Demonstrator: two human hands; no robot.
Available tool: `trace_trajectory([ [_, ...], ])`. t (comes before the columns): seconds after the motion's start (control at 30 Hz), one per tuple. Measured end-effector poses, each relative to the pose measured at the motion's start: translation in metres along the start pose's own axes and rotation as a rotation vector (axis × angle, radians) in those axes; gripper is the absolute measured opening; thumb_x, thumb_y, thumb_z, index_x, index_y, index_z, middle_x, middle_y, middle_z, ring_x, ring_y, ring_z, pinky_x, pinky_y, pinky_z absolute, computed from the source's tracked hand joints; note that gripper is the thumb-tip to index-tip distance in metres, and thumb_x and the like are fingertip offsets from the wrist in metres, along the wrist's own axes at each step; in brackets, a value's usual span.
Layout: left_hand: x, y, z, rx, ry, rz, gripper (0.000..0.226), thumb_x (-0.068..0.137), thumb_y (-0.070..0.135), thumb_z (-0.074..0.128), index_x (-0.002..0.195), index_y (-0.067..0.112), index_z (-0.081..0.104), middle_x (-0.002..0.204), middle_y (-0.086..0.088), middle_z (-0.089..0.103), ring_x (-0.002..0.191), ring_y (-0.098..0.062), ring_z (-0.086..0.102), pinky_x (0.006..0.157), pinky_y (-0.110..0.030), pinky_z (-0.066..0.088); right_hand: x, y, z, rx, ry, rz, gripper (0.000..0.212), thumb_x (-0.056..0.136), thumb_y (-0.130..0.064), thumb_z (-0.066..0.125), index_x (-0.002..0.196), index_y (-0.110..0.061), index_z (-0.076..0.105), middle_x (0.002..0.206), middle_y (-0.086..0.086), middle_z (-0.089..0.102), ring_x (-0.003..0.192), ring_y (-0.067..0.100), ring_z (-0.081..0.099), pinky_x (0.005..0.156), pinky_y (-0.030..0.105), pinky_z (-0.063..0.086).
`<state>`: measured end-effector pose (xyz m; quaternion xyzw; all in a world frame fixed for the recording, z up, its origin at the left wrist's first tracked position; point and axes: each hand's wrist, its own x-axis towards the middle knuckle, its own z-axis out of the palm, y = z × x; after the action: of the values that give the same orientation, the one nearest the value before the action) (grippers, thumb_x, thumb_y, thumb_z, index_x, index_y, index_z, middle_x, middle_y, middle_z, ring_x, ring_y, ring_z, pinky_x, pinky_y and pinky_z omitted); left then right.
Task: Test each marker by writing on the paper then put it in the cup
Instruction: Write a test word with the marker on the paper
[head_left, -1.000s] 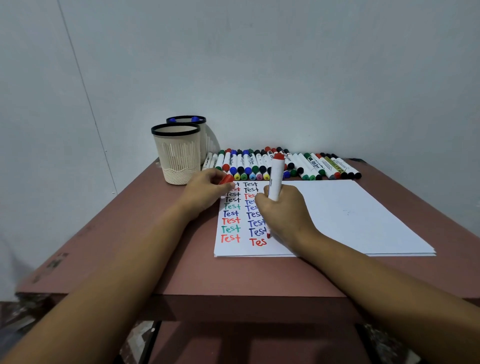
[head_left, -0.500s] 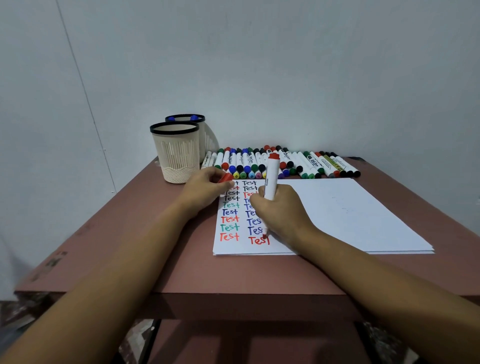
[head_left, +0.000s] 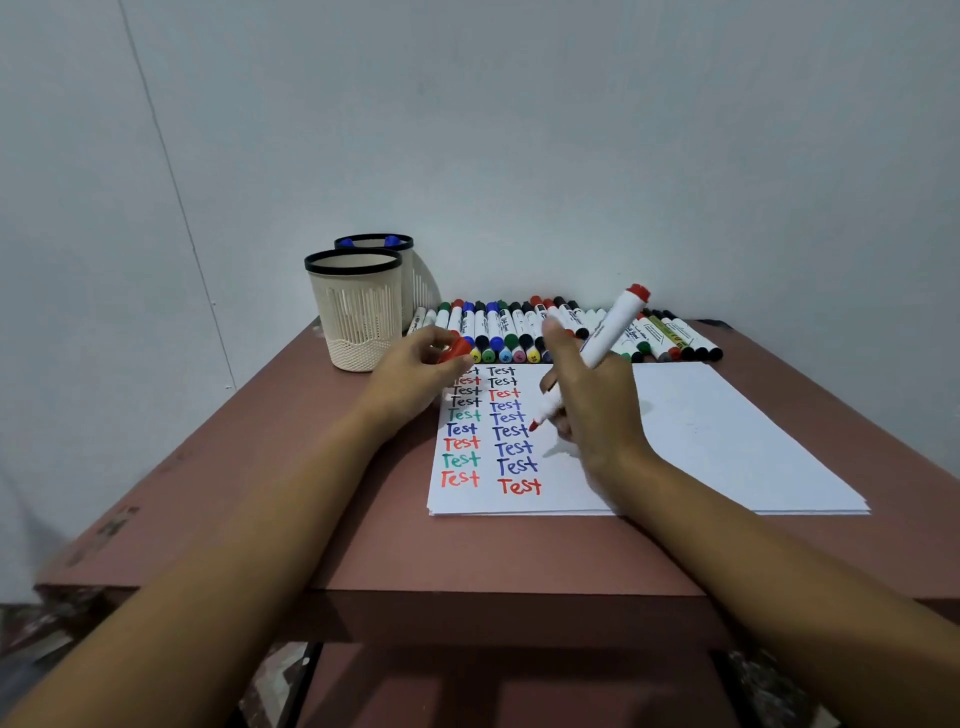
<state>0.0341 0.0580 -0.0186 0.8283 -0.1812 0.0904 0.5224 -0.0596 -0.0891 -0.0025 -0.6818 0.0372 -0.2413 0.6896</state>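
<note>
Red marker (head_left: 610, 325), uncapped, held over the paper (head_left: 727, 441).
Your right hand (head_left: 597, 415) has its fingers gripping the barrel, tip slanting down-left beside the "Test" columns; your left hand (head_left: 415, 371) pinches the red cap (head_left: 458, 351) near the front cup (head_left: 356, 317); remaining markers (head_left: 511, 332) line the worktop (head_left: 311, 467) behind.

Red marker (head_left: 610, 326): white barrel, uncapped, tilted, tip down over paper (head_left: 727, 441), gripped in right hand (head_left: 597, 410). Red cap (head_left: 457, 349): pinched in left hand (head_left: 415, 374). Paper: white stack, two columns of coloured "Test" at left. Marker row (head_left: 519, 325): capped, lying behind paper. Front cup (head_left: 356, 312): cream, black rim, upright. Rear cup (head_left: 410, 270): blue marker ends inside.
</note>
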Motion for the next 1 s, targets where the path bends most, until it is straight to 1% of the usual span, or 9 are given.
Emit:
trace_trajectory([
  [0.1, -0.003, 0.004, 0.0, -0.03, 0.0, 0.053, 0.02, 0.088, 0.023, 0.063, 0.104, 0.027, 0.052, 0.093, -0.004, 0.064, 0.071, -0.01, 0.061, 0.063, -0.016, 0.049, 0.004, -0.007, -0.002, 0.113, 0.057, 0.049, 0.05, 0.091, -0.052, 0.048, 0.059, -0.013, 0.041, 0.045, -0.004, 0.037, 0.033, 0.004, 0.034, 0.034, 0.014, 0.027],
  [0.2, -0.007, 0.008, 0.003, 0.003, 0.014, 0.095, 0.021, 0.086, 0.021, 0.065, 0.103, 0.023, 0.053, 0.085, 0.004, 0.062, 0.07, -0.006, 0.061, 0.057, -0.005, 0.045, 0.011, -0.007, -0.004, 0.175, 0.046, 0.121, 0.046, 0.095, -0.048, 0.046, 0.062, -0.015, 0.042, 0.036, -0.011, 0.033, 0.03, 0.002, 0.027, 0.033, 0.014, 0.022],
  [0.33, -0.012, 0.011, 0.006, 0.097, -0.033, 0.135, 0.025, 0.084, 0.025, 0.068, 0.107, 0.018, 0.061, 0.091, 0.002, 0.064, 0.082, -0.013, 0.062, 0.072, -0.022, 0.049, 0.016, -0.002, -0.005, 0.124, -0.046, 0.148, 0.033, 0.094, -0.023, 0.051, 0.063, -0.015, 0.044, 0.04, -0.008, 0.033, 0.035, 0.006, 0.022, 0.037, 0.015, 0.016],
  [0.43, -0.016, 0.015, 0.006, 0.14, -0.077, 0.183, 0.034, 0.083, 0.026, 0.068, 0.114, 0.014, 0.062, 0.096, 0.004, 0.062, 0.09, -0.013, 0.06, 0.083, -0.028, 0.05, 0.019, 0.0, -0.006, 0.123, -0.047, 0.151, 0.027, 0.092, -0.019, 0.052, 0.065, -0.015, 0.048, 0.047, -0.002, 0.037, 0.037, 0.007, 0.025, 0.039, 0.015, 0.017],
  [0.5, -0.017, 0.017, 0.007, 0.143, -0.084, 0.209, 0.035, 0.083, 0.025, 0.069, 0.115, 0.013, 0.062, 0.096, 0.006, 0.06, 0.089, -0.009, 0.059, 0.084, -0.026, 0.05, 0.021, 0.0, -0.006, 0.136, -0.031, 0.147, 0.027, 0.092, -0.02, 0.052, 0.066, -0.015, 0.048, 0.047, -0.002, 0.038, 0.037, 0.007, 0.027, 0.039, 0.015, 0.017],
  [0.63, -0.016, 0.015, 0.007, 0.154, -0.099, 0.241, 0.033, 0.082, 0.026, 0.069, 0.113, 0.017, 0.062, 0.094, 0.009, 0.06, 0.082, 0.002, 0.056, 0.075, -0.015, 0.046, 0.025, 0.002, -0.006, 0.14, -0.024, 0.15, 0.031, 0.093, -0.023, 0.052, 0.063, -0.015, 0.048, 0.046, -0.003, 0.04, 0.037, 0.007, 0.028, 0.038, 0.015, 0.019],
  [0.8, -0.015, 0.013, 0.01, 0.149, -0.099, 0.295, 0.032, 0.08, 0.026, 0.071, 0.11, 0.017, 0.065, 0.087, 0.014, 0.063, 0.074, 0.01, 0.057, 0.065, -0.005, 0.041, 0.025, 0.007, -0.003, 0.049, -0.152, 0.192, 0.033, 0.094, -0.027, 0.054, 0.064, -0.016, 0.053, 0.05, -0.003, 0.042, 0.04, 0.008, 0.029, 0.04, 0.016, 0.02],
  [0.9, -0.017, 0.015, 0.01, 0.157, -0.111, 0.321, 0.032, 0.079, 0.025, 0.072, 0.109, 0.015, 0.066, 0.085, 0.02, 0.061, 0.076, 0.014, 0.057, 0.067, -0.007, 0.044, 0.028, 0.01, -0.002, 0.027, -0.248, 0.227, 0.032, 0.094, -0.031, 0.056, 0.066, -0.016, 0.056, 0.049, -0.004, 0.044, 0.042, 0.007, 0.034, 0.042, 0.018, 0.023],
  [1.0, -0.018, 0.016, 0.009, 0.131, -0.086, 0.328, 0.036, 0.079, 0.024, 0.072, 0.112, 0.012, 0.067, 0.089, 0.014, 0.065, 0.078, 0.013, 0.059, 0.072, -0.008, 0.046, 0.03, 0.012, -0.004, 0.08, -0.261, 0.231, 0.035, 0.092, -0.033, 0.06, 0.062, -0.015, 0.056, 0.05, -0.002, 0.046, 0.043, 0.008, 0.036, 0.043, 0.02, 0.027],
])
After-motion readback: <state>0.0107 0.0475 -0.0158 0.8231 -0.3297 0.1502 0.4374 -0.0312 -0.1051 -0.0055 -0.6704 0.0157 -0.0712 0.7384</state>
